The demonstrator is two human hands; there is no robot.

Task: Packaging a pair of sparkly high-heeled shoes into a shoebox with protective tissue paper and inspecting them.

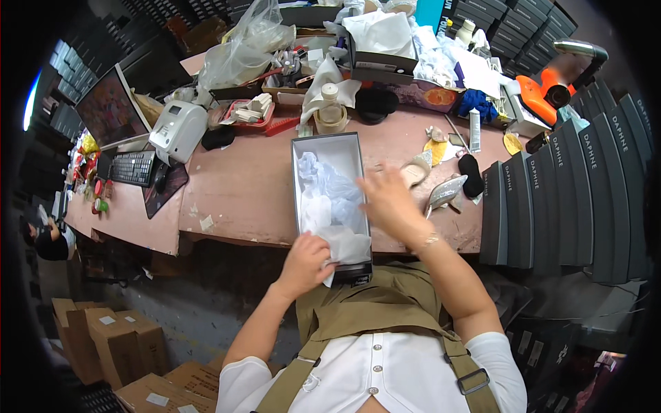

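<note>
An open grey shoebox (299, 148) with a white inside stands at the table's near edge, in front of me. Crumpled white tissue paper (323, 180) lies inside it. At the box's near left corner, my left hand (305, 266) has its fingers curled over the tissue's near end. My right hand (392, 205), slightly blurred, hovers by the box's right side with fingers apart and nothing visible in them. Just beyond it on the table rest a silvery pointed shoe (446, 193) and a second, pale shoe (417, 170), partly hidden by the hand.
Stacked dark shoeboxes (544, 206) crowd the right side. A computer monitor (113, 107), keyboard (132, 168) and white label printer (177, 132) stand left. Behind the box are a bottle (330, 102), a red basket (251, 117) and a black pad (376, 103). Cartons (124, 341) sit on the floor.
</note>
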